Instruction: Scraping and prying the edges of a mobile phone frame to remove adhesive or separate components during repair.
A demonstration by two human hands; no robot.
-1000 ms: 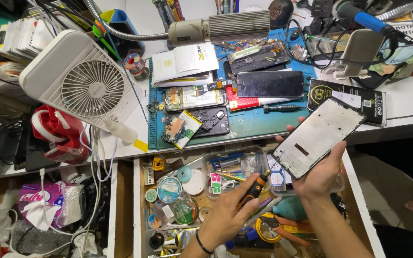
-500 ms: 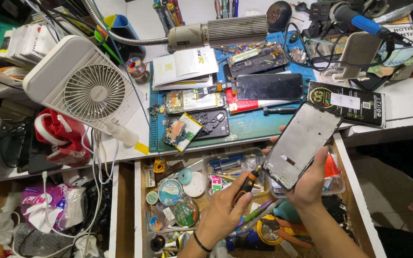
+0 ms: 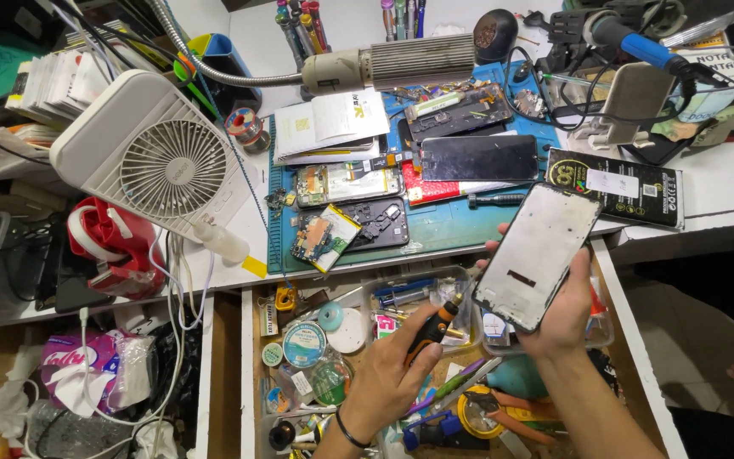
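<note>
The person's right hand (image 3: 564,316) grips a bare phone frame (image 3: 545,255) from beneath, tilted, over the open drawer (image 3: 248,374) at the desk edge. The left hand (image 3: 388,382) is closed around an orange-and-black screwdriver (image 3: 431,327), its tip apparently pointing up toward a clear plastic box (image 3: 422,293), though the tip itself is hard to make out. A white fan (image 3: 163,161) sits well apart on the left.

the screwdriver (image 3: 433,327) near centre is black with orange. the phone frame (image 3: 547,253) at right is pale grey, black-edged. far behind, the mat (image 3: 460,223) is teal, the fan (image 3: 156,157) at left white.
</note>
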